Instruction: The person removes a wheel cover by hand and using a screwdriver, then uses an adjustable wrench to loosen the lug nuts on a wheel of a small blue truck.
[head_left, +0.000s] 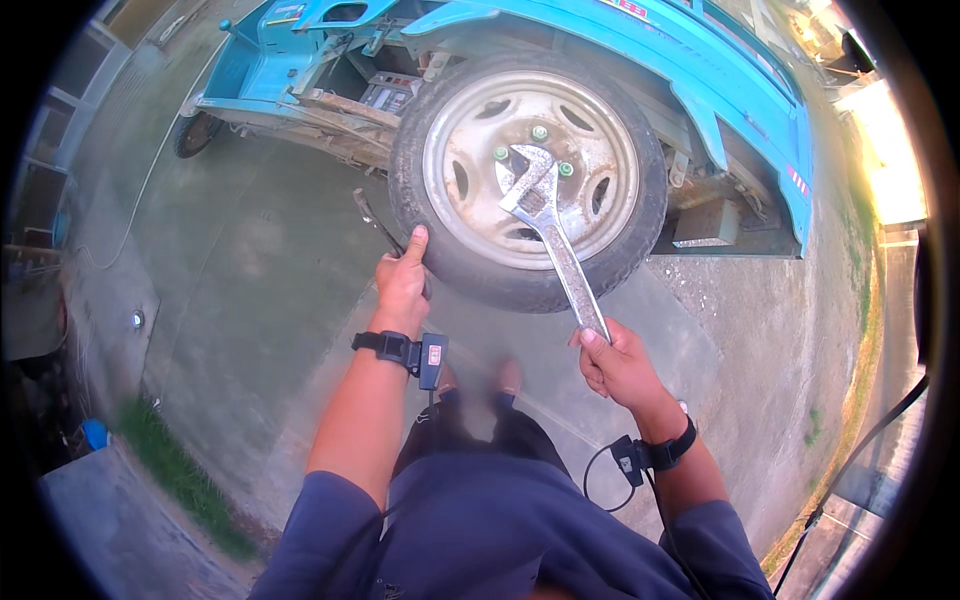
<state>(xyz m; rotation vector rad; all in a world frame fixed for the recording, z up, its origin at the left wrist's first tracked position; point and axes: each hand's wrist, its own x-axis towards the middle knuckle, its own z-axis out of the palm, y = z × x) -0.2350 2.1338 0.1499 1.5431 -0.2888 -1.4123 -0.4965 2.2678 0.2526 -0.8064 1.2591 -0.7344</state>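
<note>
My right hand (622, 366) is closed around the handle end of a large silver adjustable wrench (566, 262). The wrench's head lies in front of the hub of a wheel (612, 150), close to several green nuts (540, 132). I cannot tell whether its jaws touch a nut. Dirt and rust mark the pale rim, and a black tire (408, 170) surrounds it. Left of the tire, my left hand (400, 296) grips a dark metal bar-like tool (372, 214), thumb pointing up. Most of that tool is hidden by the fingers, so its exact kind is unclear.
The wheel stands beside a blue three-wheeled cargo vehicle (740, 110) with a smaller front wheel (197, 134) at the left. Concrete floor (260, 270) lies underfoot, with a grass strip (185, 475) at lower left. A thin hose or cord (135, 215) runs along the floor.
</note>
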